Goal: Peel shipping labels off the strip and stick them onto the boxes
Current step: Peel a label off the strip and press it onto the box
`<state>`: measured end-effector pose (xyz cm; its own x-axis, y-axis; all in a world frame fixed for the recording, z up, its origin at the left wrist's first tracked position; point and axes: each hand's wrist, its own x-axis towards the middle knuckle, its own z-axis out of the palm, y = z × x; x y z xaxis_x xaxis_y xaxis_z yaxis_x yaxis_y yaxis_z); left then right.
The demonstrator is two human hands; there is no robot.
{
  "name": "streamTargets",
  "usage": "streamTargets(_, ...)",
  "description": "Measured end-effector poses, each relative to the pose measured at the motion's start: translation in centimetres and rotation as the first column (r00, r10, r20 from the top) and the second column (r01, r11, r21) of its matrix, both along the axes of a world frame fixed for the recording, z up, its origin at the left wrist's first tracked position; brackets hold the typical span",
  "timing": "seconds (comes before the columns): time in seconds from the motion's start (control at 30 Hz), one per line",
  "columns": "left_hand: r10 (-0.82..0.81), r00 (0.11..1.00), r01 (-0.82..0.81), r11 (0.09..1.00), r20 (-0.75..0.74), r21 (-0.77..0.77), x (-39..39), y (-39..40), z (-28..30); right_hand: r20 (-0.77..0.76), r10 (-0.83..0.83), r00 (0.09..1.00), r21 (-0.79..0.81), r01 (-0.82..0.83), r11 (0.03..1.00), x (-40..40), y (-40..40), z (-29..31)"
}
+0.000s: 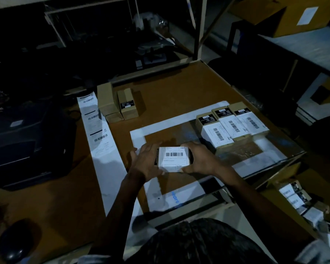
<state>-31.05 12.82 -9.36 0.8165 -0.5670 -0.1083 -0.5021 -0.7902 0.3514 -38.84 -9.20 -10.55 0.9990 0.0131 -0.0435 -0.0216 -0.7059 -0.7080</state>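
Note:
A small brown box with a white barcode label [173, 158] on top is held between both hands over the middle of the brown table. My left hand [148, 162] grips its left side, fingers curled over the edge. My right hand [201, 159] grips its right side, thumb at the near corner. A long strip of shipping labels [96, 126] lies along the table's left side. Three labelled boxes [234, 126] stand side by side at the right. A few unlabelled brown boxes [116, 104] are stacked at the back left.
A white square frame outline [139, 138] is marked on the table around the work spot. A dark printer [25, 141] sits left of the strip. More labelled boxes [301, 202] lie in a bin at the lower right. A computer mouse [13, 242] is at the lower left.

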Motion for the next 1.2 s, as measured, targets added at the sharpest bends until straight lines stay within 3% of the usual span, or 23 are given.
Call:
streamTargets(0.17,-0.009,0.998,0.009,1.0,0.067,0.004,-0.6,-0.4,-0.2,0.153,-0.104,0.983,-0.001,0.106,0.994,-2.1,0.2,-0.3)
streamTargets(0.33,0.096,0.975,-0.049,0.973,0.201,-0.226,-1.5,-1.2,0.0,0.25,-0.221,0.943,0.026,0.222,0.975,-4.3,-1.8,1.3)
streamTargets(0.43,0.225,0.944,-0.113,0.906,0.24,-0.407,-2.4,-3.3,1.1,0.262,-0.363,0.894,0.163,0.33,0.93,-5.0,-3.6,2.7)
streamTargets(0.57,0.332,0.937,-0.202,0.768,0.107,-0.607,-3.4,-7.9,2.4,0.286,-0.537,0.794,0.283,0.465,0.839,-5.8,-5.5,3.7)
streamTargets(0.7,0.223,0.97,-0.126,0.802,0.097,-0.584,-3.2,-12.2,2.1,0.258,-0.693,0.673,0.343,0.607,0.717,-5.9,-9.0,3.1)
streamTargets(0.83,0.031,0.994,0.024,0.875,0.104,-0.483,-3.2,-15.5,0.9,0.291,-0.787,0.543,0.295,0.732,0.614,-6.5,-13.2,3.5)
streamTargets(0.97,-0.04,0.995,0.069,0.928,0.087,-0.365,-3.9,-17.7,-0.2,0.255,-0.808,0.532,0.241,0.774,0.586,-6.2,-16.6,3.4)
streamTargets(1.2,-0.049,0.995,0.079,0.923,0.089,-0.377,-4.0,-17.8,-0.7,0.248,-0.839,0.484,0.081,0.853,0.516,-4.2,-18.7,0.7)
